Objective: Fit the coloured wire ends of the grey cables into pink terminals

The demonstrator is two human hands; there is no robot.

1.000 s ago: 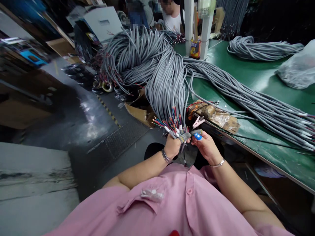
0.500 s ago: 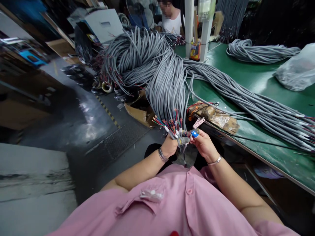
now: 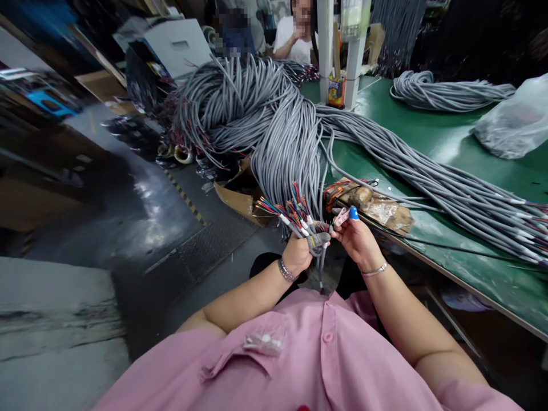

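My left hand (image 3: pixel 299 252), with a taped thumb, is closed round the ends of several grey cables (image 3: pixel 295 217) whose coloured inner wires fan out above the fist. My right hand (image 3: pixel 357 240) is right beside it, fingers pinched at the cable ends near a small pink clip (image 3: pixel 341 217); a blue cap covers one raised fingertip. The cables run up into a big grey bundle (image 3: pixel 286 137) hanging over the edge of the green table (image 3: pixel 428 131).
A taped brown block with coloured wires (image 3: pixel 377 202) lies at the table edge. More grey cable coils (image 3: pixel 445 91) and a plastic bag (image 3: pixel 514 120) lie further right. Another person (image 3: pixel 295 34) sits at the far end. A white post (image 3: pixel 325 45) stands on the table. Cardboard (image 3: pixel 235 197) lies on the floor.
Both hands have risen slightly with the cable ends. My right hand's blue-capped finger has lifted up toward the pink clip. The view shifted a little.
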